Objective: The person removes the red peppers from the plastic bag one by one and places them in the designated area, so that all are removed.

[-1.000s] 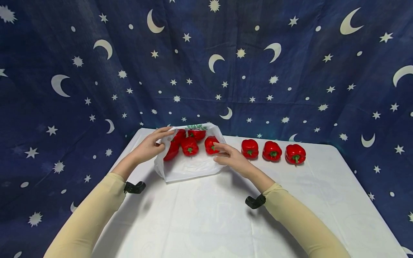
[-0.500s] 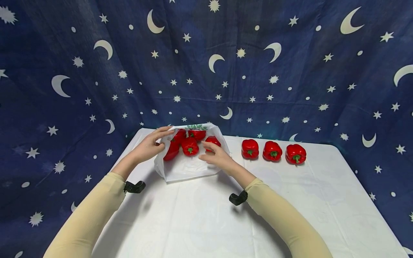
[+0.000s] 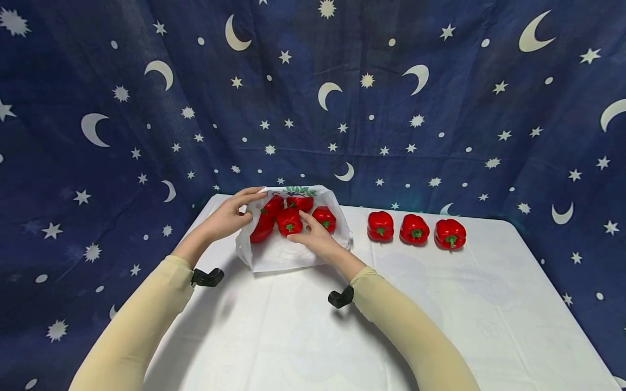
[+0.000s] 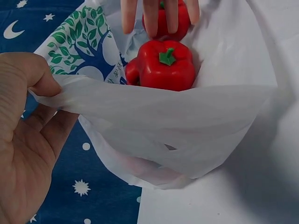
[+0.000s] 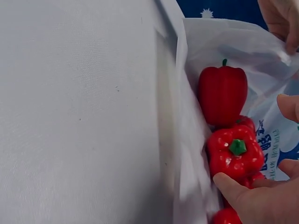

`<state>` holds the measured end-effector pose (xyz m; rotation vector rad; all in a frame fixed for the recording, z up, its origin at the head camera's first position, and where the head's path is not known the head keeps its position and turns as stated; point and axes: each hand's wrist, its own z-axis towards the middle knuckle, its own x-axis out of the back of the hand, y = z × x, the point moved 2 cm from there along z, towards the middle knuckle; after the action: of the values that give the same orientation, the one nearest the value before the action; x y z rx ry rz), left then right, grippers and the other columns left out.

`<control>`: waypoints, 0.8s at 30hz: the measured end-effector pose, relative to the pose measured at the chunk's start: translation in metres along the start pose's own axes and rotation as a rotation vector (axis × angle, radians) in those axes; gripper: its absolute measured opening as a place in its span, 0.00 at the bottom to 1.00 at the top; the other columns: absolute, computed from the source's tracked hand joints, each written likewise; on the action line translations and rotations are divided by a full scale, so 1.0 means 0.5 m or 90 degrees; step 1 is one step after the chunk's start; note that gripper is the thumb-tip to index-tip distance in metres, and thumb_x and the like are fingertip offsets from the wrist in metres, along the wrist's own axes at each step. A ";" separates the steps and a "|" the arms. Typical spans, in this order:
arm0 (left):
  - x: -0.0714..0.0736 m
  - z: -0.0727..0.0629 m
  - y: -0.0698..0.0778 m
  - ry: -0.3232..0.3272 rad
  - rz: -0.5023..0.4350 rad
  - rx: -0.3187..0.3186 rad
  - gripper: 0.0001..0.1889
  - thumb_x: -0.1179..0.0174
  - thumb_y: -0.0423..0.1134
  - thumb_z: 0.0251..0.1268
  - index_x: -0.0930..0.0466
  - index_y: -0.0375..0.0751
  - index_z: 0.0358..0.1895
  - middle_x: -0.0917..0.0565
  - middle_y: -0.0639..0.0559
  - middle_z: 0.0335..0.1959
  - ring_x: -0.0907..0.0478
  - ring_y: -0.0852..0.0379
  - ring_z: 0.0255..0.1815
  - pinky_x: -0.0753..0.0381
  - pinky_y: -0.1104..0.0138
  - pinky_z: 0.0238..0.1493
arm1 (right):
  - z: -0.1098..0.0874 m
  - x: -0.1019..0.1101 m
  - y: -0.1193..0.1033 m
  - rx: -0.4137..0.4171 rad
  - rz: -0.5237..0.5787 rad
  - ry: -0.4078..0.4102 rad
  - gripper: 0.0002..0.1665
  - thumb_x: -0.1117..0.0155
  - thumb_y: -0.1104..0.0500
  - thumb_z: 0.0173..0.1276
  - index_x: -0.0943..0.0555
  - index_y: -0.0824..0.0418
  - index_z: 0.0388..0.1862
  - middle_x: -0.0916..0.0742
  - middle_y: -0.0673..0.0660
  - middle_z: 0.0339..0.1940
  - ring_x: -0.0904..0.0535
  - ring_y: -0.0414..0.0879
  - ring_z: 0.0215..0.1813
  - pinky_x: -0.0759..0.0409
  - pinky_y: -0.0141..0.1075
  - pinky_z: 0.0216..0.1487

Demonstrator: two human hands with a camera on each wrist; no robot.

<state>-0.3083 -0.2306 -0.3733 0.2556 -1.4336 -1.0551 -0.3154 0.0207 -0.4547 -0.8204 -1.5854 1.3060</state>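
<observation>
A white plastic bag [image 3: 276, 262] with a green and blue tree print lies on its side, mouth toward me. Several red bell peppers [image 3: 262, 228] are inside it. My left hand [image 3: 226, 218] pinches the left edge of the bag's mouth between thumb and fingers. My right hand [image 3: 320, 238] reaches into the mouth, fingers extended and apart. Its thumb [image 5: 229, 186] is at the lower edge of the middle bell pepper [image 5: 233, 158]; whether it touches is unclear. Another bell pepper [image 3: 324, 217] sits behind that hand, at the bag's right side.
Three more red bell peppers stand in a row right of the bag: a near one [image 3: 380, 226], a middle one [image 3: 414, 229] and a far-right one [image 3: 449, 234]. All rest on a white-covered table [image 3: 303, 336]. A dark blue star-patterned cloth [image 3: 313, 87] hangs behind.
My right hand has moved left, away from the bell pepper at the bag's right side and over to the middle one. My left hand keeps its hold on the bag edge.
</observation>
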 end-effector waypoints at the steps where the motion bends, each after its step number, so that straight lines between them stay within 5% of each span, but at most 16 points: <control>1: -0.001 0.001 0.000 0.000 0.003 -0.001 0.32 0.53 0.22 0.67 0.30 0.41 0.75 0.40 0.53 0.80 0.32 0.49 0.64 0.30 0.64 0.33 | 0.003 -0.003 0.001 -0.003 -0.003 0.004 0.53 0.27 0.54 0.66 0.44 0.54 0.84 0.38 0.58 0.82 0.43 0.63 0.80 0.36 0.52 0.73; 5: -0.006 0.003 -0.002 0.004 0.015 -0.005 0.32 0.52 0.20 0.65 0.30 0.36 0.74 0.41 0.46 0.80 0.32 0.44 0.63 0.35 0.65 0.27 | 0.018 -0.014 0.009 -0.013 -0.021 0.015 0.54 0.28 0.55 0.66 0.47 0.53 0.85 0.39 0.58 0.83 0.45 0.61 0.81 0.39 0.52 0.75; 9: -0.011 0.004 -0.002 0.005 0.018 -0.007 0.31 0.52 0.19 0.65 0.31 0.33 0.74 0.42 0.42 0.81 0.38 0.42 0.74 0.37 0.65 0.26 | 0.032 -0.021 0.017 -0.016 -0.048 0.019 0.55 0.29 0.55 0.66 0.49 0.53 0.86 0.40 0.58 0.83 0.44 0.58 0.81 0.40 0.52 0.75; 13: -0.012 0.004 -0.001 0.001 0.024 -0.012 0.31 0.52 0.19 0.66 0.30 0.34 0.74 0.40 0.45 0.80 0.47 0.45 0.80 0.36 0.65 0.27 | 0.045 -0.023 0.023 -0.001 -0.071 0.026 0.55 0.29 0.58 0.66 0.49 0.56 0.85 0.39 0.59 0.83 0.44 0.55 0.81 0.41 0.51 0.76; 24: -0.008 -0.001 -0.001 -0.010 0.021 -0.012 0.30 0.50 0.24 0.68 0.28 0.41 0.74 0.39 0.53 0.80 0.48 0.51 0.81 0.31 0.62 0.33 | 0.076 -0.017 0.026 0.027 -0.095 0.045 0.52 0.27 0.62 0.62 0.41 0.57 0.83 0.33 0.62 0.79 0.36 0.56 0.76 0.35 0.48 0.73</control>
<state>-0.3075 -0.2283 -0.3765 0.2098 -1.4370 -1.0447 -0.3477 0.0015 -0.4708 -0.7008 -1.5283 1.1875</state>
